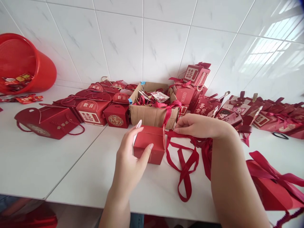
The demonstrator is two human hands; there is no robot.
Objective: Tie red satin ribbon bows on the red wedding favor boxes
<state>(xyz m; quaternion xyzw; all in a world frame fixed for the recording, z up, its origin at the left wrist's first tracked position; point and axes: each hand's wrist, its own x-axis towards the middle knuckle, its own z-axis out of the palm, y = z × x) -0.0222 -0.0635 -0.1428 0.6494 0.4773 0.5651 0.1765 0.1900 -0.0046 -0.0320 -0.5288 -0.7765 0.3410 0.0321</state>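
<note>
My left hand [129,155] grips a small red gift box [150,142] standing on the white table, fingers at its left side and the thumb across its front. To the right of the box, my right hand [196,126] is closed, thumb and fingers pinched at a red ribbon [186,172]. That ribbon lies in loose loops on the table below the hand. Directly behind the box stands an open cardboard carton [154,116] filled with tags and ribbon pieces; a pinkish-red ribbon hangs over its front. The right fingertips are partly hidden.
Red gift boxes [91,112] stand in rows at the left, with more stacked boxes [194,74] behind on the right. A red bow-tied box [273,186] sits near right. A tipped red bucket [46,68] holds wrapped sweets. The tiled wall [125,47] bounds the table.
</note>
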